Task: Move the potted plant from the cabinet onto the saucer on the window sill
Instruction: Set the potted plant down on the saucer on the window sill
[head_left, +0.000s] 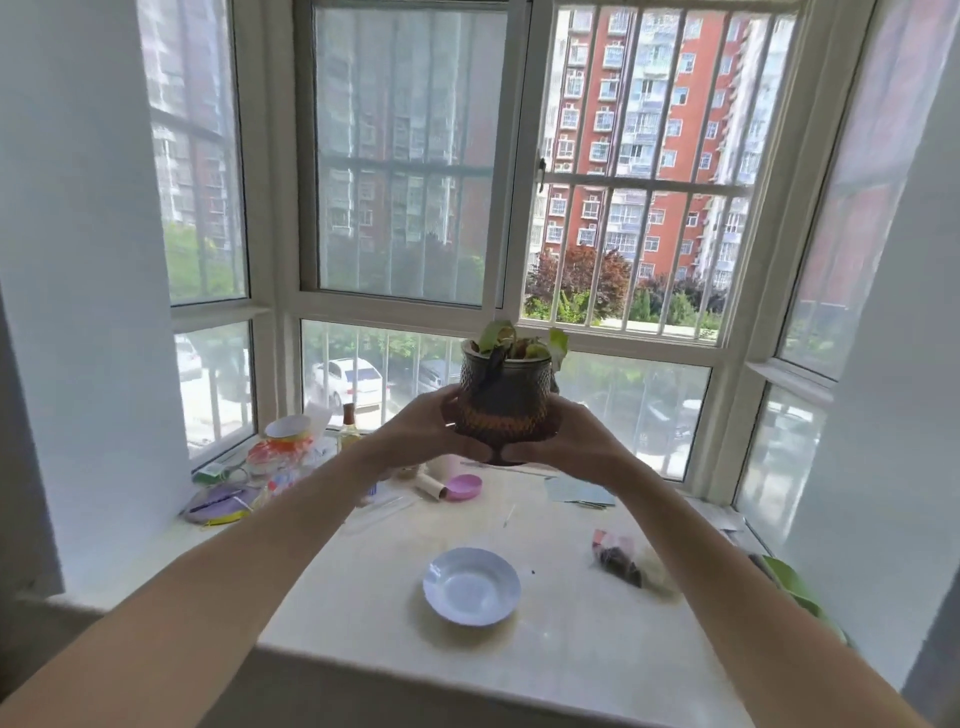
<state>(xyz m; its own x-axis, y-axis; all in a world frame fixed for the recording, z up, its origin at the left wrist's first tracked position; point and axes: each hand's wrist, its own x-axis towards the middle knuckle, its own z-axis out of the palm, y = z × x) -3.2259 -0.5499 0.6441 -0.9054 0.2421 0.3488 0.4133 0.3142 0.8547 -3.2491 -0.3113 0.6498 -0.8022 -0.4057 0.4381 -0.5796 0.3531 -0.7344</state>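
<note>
The potted plant (505, 395), a dark textured pot with a brown lower half and a few green leaves, is held in the air above the window sill (571, 639). My left hand (423, 428) grips its left side and bottom, and my right hand (576, 441) grips its right side and bottom. The empty white saucer (471, 585) lies on the sill, below the pot and nearer to me. The cabinet is not in view.
Clutter fills the sill's back left: a jar with a white lid (283, 441), a small bottle (349, 426), a pink lid (464, 487), a purple pouch (215, 505). Papers (579, 491) lie at back right, a small dark bag (618, 558) to the right, and a green leaf (795, 587) at the far right edge.
</note>
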